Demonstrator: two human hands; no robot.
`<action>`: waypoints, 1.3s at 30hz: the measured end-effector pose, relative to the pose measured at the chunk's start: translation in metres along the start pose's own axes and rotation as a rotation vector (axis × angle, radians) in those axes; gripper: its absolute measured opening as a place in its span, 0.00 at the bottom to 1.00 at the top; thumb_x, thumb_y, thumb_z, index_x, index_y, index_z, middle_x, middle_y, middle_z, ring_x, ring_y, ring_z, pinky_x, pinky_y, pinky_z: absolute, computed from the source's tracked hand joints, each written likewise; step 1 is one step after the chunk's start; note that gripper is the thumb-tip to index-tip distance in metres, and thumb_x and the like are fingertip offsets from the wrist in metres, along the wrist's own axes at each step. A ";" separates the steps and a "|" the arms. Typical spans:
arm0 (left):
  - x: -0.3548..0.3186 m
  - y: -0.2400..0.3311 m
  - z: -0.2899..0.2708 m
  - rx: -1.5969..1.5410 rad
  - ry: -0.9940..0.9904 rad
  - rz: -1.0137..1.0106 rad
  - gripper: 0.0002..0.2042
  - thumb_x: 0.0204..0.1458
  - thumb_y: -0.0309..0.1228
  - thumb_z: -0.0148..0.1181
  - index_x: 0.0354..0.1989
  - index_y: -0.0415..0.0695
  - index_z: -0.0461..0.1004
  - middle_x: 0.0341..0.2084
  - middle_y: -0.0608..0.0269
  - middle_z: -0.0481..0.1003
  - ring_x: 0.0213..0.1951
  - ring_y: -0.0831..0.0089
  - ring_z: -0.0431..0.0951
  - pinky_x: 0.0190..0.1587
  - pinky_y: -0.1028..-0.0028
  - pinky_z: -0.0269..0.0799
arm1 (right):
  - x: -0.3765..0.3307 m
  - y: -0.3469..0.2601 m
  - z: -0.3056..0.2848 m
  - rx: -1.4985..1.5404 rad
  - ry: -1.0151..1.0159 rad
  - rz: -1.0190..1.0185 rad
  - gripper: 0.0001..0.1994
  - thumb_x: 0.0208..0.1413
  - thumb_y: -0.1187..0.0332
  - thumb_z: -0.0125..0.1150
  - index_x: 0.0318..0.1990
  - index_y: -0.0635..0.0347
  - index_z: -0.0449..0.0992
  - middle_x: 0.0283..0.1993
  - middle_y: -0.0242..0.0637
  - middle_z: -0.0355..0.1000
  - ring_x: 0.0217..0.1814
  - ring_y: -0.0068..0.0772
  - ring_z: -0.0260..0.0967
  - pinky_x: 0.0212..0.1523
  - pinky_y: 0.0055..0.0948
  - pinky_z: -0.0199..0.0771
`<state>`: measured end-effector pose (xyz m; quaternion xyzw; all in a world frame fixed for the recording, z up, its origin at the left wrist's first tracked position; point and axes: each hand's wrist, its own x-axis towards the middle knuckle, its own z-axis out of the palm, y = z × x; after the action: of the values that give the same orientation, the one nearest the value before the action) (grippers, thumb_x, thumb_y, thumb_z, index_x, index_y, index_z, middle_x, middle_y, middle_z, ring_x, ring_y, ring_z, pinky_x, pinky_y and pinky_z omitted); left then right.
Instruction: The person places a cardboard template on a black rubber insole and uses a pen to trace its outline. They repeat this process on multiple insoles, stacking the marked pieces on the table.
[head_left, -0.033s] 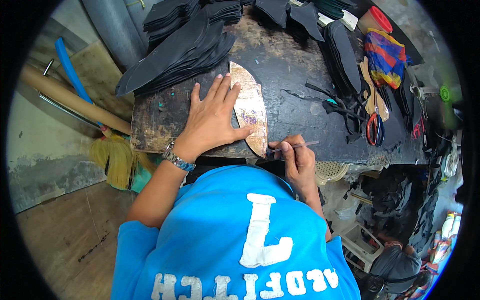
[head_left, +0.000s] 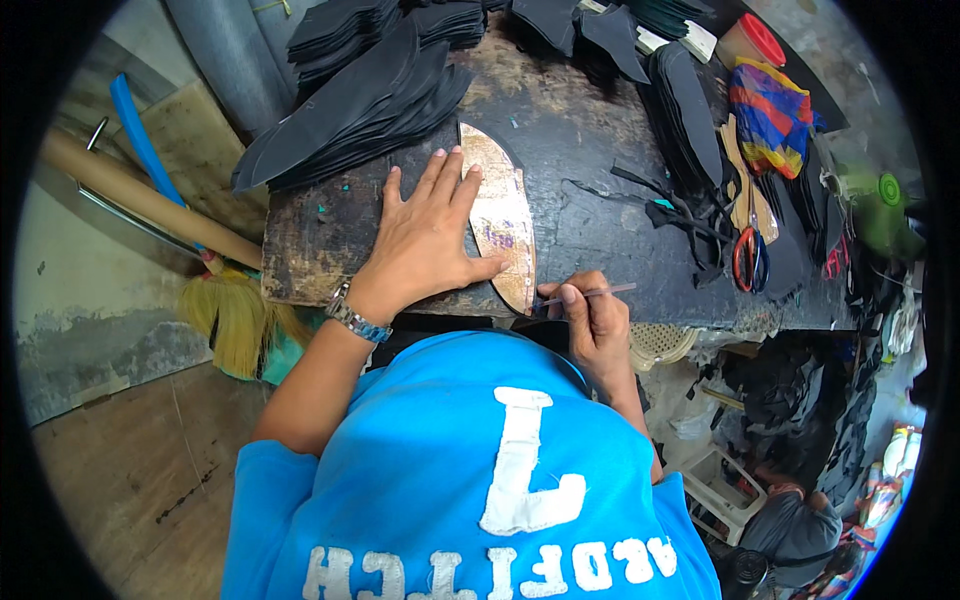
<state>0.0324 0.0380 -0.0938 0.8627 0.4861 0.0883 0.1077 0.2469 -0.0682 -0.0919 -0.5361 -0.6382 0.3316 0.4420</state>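
My left hand (head_left: 430,240) lies flat, fingers spread, pressing a tan curved pattern piece (head_left: 505,215) onto a dark sheet on the worn black worktable (head_left: 590,140). A metal watch (head_left: 357,318) is on that wrist. My right hand (head_left: 592,322) is at the table's near edge, just right of the pattern's lower tip, pinching a thin pen-like tool (head_left: 590,294) whose point touches the pattern's edge. My blue shirt (head_left: 480,470) fills the lower view.
Stacks of black cut pieces (head_left: 360,95) lie at the table's far left, more black pieces (head_left: 685,100) to the right. Red-handled scissors (head_left: 748,258), a colourful striped cloth (head_left: 768,110), a straw broom (head_left: 235,315), a blue pipe (head_left: 140,135) and a white plastic stool (head_left: 720,480) surround the table.
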 end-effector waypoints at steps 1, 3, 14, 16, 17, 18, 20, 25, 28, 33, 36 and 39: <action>0.001 0.002 -0.003 0.015 -0.046 -0.016 0.54 0.39 0.64 0.67 0.69 0.37 0.57 0.71 0.42 0.53 0.73 0.51 0.50 0.67 0.36 0.44 | 0.000 0.000 0.000 -0.006 -0.005 -0.008 0.06 0.67 0.74 0.53 0.36 0.66 0.73 0.29 0.40 0.72 0.26 0.31 0.73 0.27 0.28 0.71; 0.004 0.006 -0.007 0.035 -0.078 -0.019 0.56 0.38 0.64 0.68 0.69 0.34 0.56 0.70 0.38 0.52 0.73 0.47 0.49 0.66 0.34 0.46 | 0.001 0.001 0.000 -0.028 -0.008 -0.019 0.06 0.66 0.74 0.54 0.36 0.66 0.73 0.28 0.41 0.71 0.25 0.33 0.72 0.26 0.30 0.70; 0.014 0.014 -0.014 0.071 -0.147 -0.022 0.58 0.37 0.63 0.69 0.68 0.29 0.54 0.69 0.30 0.51 0.72 0.42 0.49 0.65 0.34 0.49 | 0.008 0.003 0.004 -0.135 -0.124 -0.236 0.04 0.57 0.78 0.61 0.34 0.67 0.72 0.29 0.45 0.69 0.32 0.47 0.70 0.34 0.36 0.71; 0.015 0.015 -0.016 0.075 -0.164 -0.023 0.58 0.37 0.63 0.69 0.68 0.29 0.54 0.69 0.30 0.51 0.72 0.41 0.49 0.65 0.34 0.49 | 0.008 0.003 -0.001 0.008 -0.061 -0.073 0.04 0.62 0.76 0.57 0.35 0.67 0.72 0.30 0.43 0.72 0.29 0.40 0.72 0.32 0.33 0.72; 0.016 0.015 -0.017 0.075 -0.169 -0.026 0.58 0.37 0.63 0.69 0.68 0.29 0.54 0.69 0.30 0.50 0.72 0.41 0.49 0.65 0.34 0.49 | 0.009 0.004 -0.003 0.028 -0.032 -0.027 0.05 0.63 0.76 0.56 0.35 0.67 0.72 0.30 0.43 0.72 0.29 0.38 0.73 0.32 0.32 0.72; 0.016 0.015 -0.017 0.082 -0.182 -0.031 0.58 0.37 0.63 0.69 0.68 0.29 0.54 0.69 0.30 0.50 0.72 0.41 0.49 0.65 0.34 0.49 | 0.010 0.005 -0.004 0.062 0.005 0.009 0.06 0.65 0.75 0.55 0.35 0.67 0.72 0.30 0.42 0.73 0.29 0.36 0.73 0.32 0.31 0.73; 0.016 0.016 -0.018 0.076 -0.193 -0.039 0.58 0.37 0.64 0.68 0.68 0.29 0.53 0.69 0.30 0.50 0.72 0.41 0.48 0.65 0.34 0.50 | 0.013 0.007 -0.004 0.061 0.080 -0.027 0.07 0.67 0.74 0.53 0.35 0.67 0.72 0.30 0.40 0.74 0.28 0.32 0.74 0.32 0.28 0.73; 0.016 0.016 -0.018 0.069 -0.196 -0.039 0.58 0.38 0.64 0.68 0.68 0.29 0.53 0.69 0.29 0.49 0.72 0.41 0.48 0.65 0.35 0.50 | 0.022 0.009 -0.001 0.005 0.070 -0.032 0.07 0.66 0.73 0.54 0.35 0.67 0.72 0.30 0.41 0.74 0.29 0.32 0.74 0.32 0.28 0.73; 0.015 0.015 -0.017 0.064 -0.181 -0.031 0.58 0.38 0.63 0.68 0.68 0.29 0.53 0.69 0.29 0.49 0.72 0.41 0.48 0.65 0.35 0.50 | 0.023 0.005 -0.001 -0.022 0.034 0.023 0.07 0.66 0.73 0.55 0.35 0.66 0.73 0.29 0.41 0.73 0.29 0.32 0.74 0.32 0.29 0.73; 0.015 0.014 -0.015 0.056 -0.173 -0.030 0.57 0.38 0.63 0.68 0.68 0.29 0.53 0.69 0.29 0.50 0.72 0.40 0.48 0.65 0.35 0.50 | 0.026 -0.001 0.000 -0.062 0.022 0.052 0.07 0.66 0.72 0.55 0.36 0.66 0.73 0.28 0.41 0.72 0.28 0.33 0.74 0.31 0.30 0.72; 0.015 0.014 -0.014 0.070 -0.171 -0.029 0.57 0.38 0.62 0.69 0.68 0.29 0.53 0.69 0.29 0.50 0.72 0.40 0.48 0.65 0.35 0.50 | 0.027 -0.001 0.001 -0.076 0.040 0.019 0.07 0.66 0.72 0.55 0.35 0.66 0.73 0.28 0.41 0.72 0.28 0.33 0.74 0.31 0.29 0.72; 0.015 0.014 -0.013 0.064 -0.165 -0.025 0.57 0.38 0.61 0.69 0.68 0.29 0.53 0.69 0.29 0.50 0.72 0.40 0.48 0.65 0.35 0.50 | 0.026 0.002 0.002 -0.074 0.041 0.021 0.07 0.67 0.72 0.55 0.36 0.66 0.73 0.28 0.41 0.72 0.28 0.33 0.75 0.31 0.29 0.72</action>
<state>0.0483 0.0452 -0.0769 0.8640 0.4888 0.0001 0.1205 0.2450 -0.0423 -0.0895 -0.5657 -0.6350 0.3014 0.4312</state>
